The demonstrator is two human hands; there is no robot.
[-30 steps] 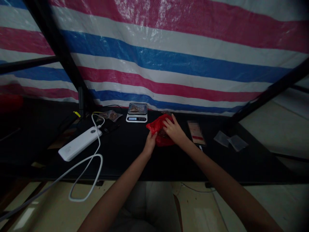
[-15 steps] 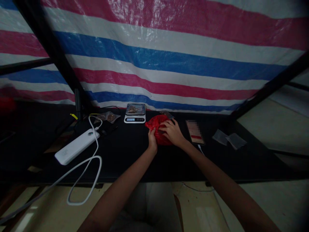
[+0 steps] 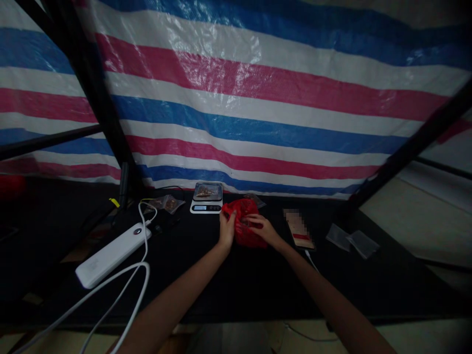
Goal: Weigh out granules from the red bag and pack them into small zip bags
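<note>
A crumpled red plastic bag (image 3: pixel 251 239) sits on the black table between my two hands. My left hand (image 3: pixel 226 230) is closed on the left edge of the bag, thumb against the plastic. From the right, my right hand (image 3: pixel 267 232) has its fingers bent at the bag's upper middle, gripping the plastic there; the fingertips are partly lost in its folds. Whatever the bag contains is hidden. Just behind and left of it stands a small white digital scale (image 3: pixel 206 208) with a lit display, bearing a clear bag of small brownish pieces (image 3: pixel 207 191).
More clear bags of small pieces (image 3: pixel 171 203) lie left of the scale, another (image 3: pixel 255 199) behind the red bag. A white power bank (image 3: pixel 110 256) with a looping cable is at left. At right are a phone (image 3: pixel 300 233) on a cable and flat clear bags (image 3: pixel 363 244).
The view has tilted up, so everything sits lower. My right hand's fingers have shifted from spread over the bag to bent at its upper middle. My left hand keeps its hold.
</note>
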